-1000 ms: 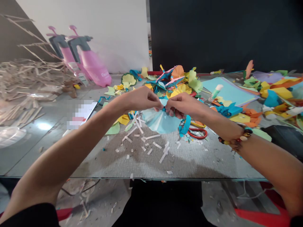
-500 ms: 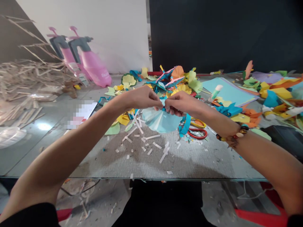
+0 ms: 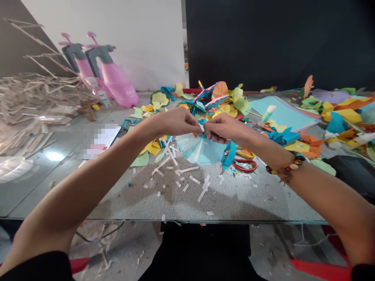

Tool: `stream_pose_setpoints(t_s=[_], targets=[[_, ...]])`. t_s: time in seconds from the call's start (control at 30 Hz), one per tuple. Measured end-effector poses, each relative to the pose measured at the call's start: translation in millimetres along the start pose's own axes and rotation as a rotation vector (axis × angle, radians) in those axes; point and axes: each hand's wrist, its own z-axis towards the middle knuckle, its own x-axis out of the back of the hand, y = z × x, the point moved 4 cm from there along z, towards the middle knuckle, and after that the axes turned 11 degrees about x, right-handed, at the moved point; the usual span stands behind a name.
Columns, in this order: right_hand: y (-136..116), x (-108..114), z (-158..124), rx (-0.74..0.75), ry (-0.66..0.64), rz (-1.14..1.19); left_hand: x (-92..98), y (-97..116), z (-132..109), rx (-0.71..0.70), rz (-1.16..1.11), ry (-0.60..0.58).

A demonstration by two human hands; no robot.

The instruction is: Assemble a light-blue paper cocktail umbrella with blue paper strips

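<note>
A pale blue, creased, fan-shaped paper piece (image 3: 202,152) hangs beneath my fingers above the table, with darker blue paper at its top. My left hand (image 3: 185,121) pinches this top from the left. Closed on the same spot from the right is my right hand (image 3: 220,127); its fingertips meet the left ones, so the exact grip is partly hidden. A blue paper strip (image 3: 230,154) curls just right of the pale paper. Beside it lie red-handled scissors (image 3: 245,167) and a yellow-handled pair (image 3: 245,152).
White paper scraps (image 3: 189,170) litter the table (image 3: 125,205). Behind my hands are heaped paper flowers (image 3: 219,91). To the right stand a glue stick (image 3: 268,113) and blue sheets (image 3: 288,113). Pink spray bottles (image 3: 118,84), a phone (image 3: 107,136) and wooden sticks (image 3: 38,140) occupy the left.
Both hands stay almost in place at the paper's top. The pale blue paper has shifted very slightly to the right.
</note>
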Motion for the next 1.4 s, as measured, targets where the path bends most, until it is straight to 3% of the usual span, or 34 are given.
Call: stream_pose_setpoints(t_s=[0.43,0.6,0.7,1.0,1.2,1.4], targets=[[14.3,1.6,-0.4,-0.001,-0.015,0.088,-0.3,6.0,-3.5,0.025,0.071,-0.034],[13.1,2.6,-4.8,0.024,-0.001,0.078,-0.8,9.0,-10.2,-0.092,0.133,0.04],[13.1,4.4,-7.5,0.077,0.018,0.034,-0.2,12.3,-18.4,-0.173,0.152,0.144],[18.7,12.2,-15.6,0.348,0.105,-0.142,-4.7,5.4,-21.7,-0.254,0.122,0.257],[14.2,18.3,-24.3,0.482,0.2,-0.36,-4.2,-1.1,-17.9,-0.256,0.072,0.246],[17.9,14.2,-22.5,0.484,0.184,-0.363,-5.6,-4.1,-19.0,-0.273,0.023,0.252]])
